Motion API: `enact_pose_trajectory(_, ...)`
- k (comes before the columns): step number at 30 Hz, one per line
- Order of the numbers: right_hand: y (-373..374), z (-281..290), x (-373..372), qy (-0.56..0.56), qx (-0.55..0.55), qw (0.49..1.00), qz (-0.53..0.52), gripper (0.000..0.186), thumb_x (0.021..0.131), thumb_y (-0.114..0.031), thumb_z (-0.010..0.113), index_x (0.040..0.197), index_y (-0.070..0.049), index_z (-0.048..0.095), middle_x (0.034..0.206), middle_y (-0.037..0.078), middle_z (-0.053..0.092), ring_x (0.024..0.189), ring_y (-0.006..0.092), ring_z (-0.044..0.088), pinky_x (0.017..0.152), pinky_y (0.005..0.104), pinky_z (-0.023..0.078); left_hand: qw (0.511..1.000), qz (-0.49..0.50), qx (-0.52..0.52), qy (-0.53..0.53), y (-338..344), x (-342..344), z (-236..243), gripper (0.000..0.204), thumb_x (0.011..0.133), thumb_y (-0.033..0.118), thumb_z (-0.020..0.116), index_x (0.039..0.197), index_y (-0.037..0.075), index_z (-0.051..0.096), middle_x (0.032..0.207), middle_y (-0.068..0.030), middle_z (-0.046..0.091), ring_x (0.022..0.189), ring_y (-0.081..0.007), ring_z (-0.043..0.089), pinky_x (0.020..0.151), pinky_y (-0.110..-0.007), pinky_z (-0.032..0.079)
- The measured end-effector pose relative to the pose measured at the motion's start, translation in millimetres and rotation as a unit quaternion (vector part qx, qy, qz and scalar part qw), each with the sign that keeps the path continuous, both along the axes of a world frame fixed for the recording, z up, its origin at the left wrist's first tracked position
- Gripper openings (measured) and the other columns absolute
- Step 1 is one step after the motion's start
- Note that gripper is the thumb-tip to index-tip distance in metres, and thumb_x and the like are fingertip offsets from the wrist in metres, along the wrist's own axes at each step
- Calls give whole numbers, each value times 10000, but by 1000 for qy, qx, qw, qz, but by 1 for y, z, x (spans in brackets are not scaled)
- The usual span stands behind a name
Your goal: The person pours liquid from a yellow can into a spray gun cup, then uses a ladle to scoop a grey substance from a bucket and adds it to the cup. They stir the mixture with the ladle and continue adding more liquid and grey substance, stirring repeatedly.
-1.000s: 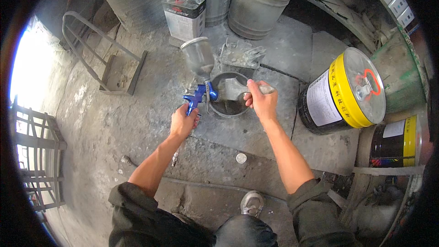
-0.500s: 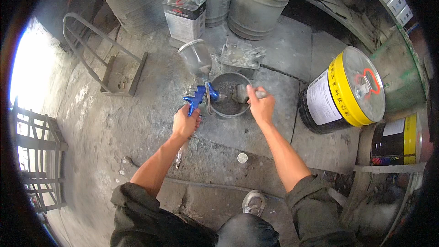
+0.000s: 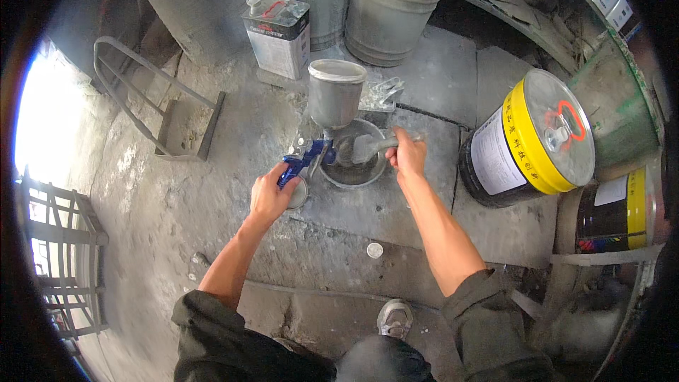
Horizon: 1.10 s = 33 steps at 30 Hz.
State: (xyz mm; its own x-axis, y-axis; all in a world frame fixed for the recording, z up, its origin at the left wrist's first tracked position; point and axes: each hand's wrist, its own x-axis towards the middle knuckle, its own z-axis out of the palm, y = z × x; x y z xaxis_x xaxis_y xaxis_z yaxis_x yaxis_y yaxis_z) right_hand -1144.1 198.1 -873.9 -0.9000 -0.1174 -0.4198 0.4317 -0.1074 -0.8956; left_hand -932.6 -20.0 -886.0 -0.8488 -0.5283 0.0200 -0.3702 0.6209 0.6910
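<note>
My left hand (image 3: 267, 196) is closed around the handle of a blue spray gun (image 3: 308, 156), whose grey cup (image 3: 335, 101) stands nearly upright above it. The gun's front end is over the left side of a round grey basin (image 3: 353, 182). My right hand (image 3: 407, 154) grips the handle of a paintbrush (image 3: 368, 147), with the brush head over the inside of the basin and close to the gun. Whether the bristles touch the gun or the dark contents, I cannot tell. A pale round lid or can (image 3: 298, 194) shows partly behind my left hand.
Behind the basin stand a rectangular metal can (image 3: 276, 39) and two grey drums (image 3: 391, 14). A black and yellow drum (image 3: 515, 138) stands at right. To the left are a hand truck (image 3: 185, 127) and a metal rack (image 3: 65, 255). A small white disc (image 3: 375, 250) lies nearer me.
The spray gun's cup has swung from leaning left to nearly upright, and my left hand has moved a little left and nearer me. My right hand still holds the brush at the basin.
</note>
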Motion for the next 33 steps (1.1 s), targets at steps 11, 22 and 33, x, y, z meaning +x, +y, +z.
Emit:
enact_pose_trajectory(11, 14, -23, -34, 257, 224, 905, 255, 233, 854, -275, 779, 897, -52, 726, 726, 35, 695, 634, 115, 620, 581, 295, 485, 982, -124, -141, 4, -21, 6, 39, 358, 699, 49, 703, 1047, 131, 730, 974, -85, 676, 901, -326, 667, 780, -416, 528)
enact_pose_trajectory(22, 5, 8, -32, 195, 149, 887, 392, 281, 873, -352, 763, 889, -72, 745, 602, 37, 650, 530, 102, 611, 506, 276, 482, 931, -234, -278, -7, -10, 0, 44, 288, 636, 38, 732, 901, 152, 733, 916, -26, 622, 929, -245, 622, 807, -386, 492)
enact_pose_trajectory(33, 10, 53, -4, 215, 38, 901, 376, 219, 885, -243, 746, 838, -33, 707, 647, 35, 658, 520, 84, 587, 487, 246, 460, 924, -219, -312, -4, -8, -8, 52, 266, 663, 56, 700, 909, 152, 737, 893, -30, 618, 899, -252, 614, 785, -373, 487)
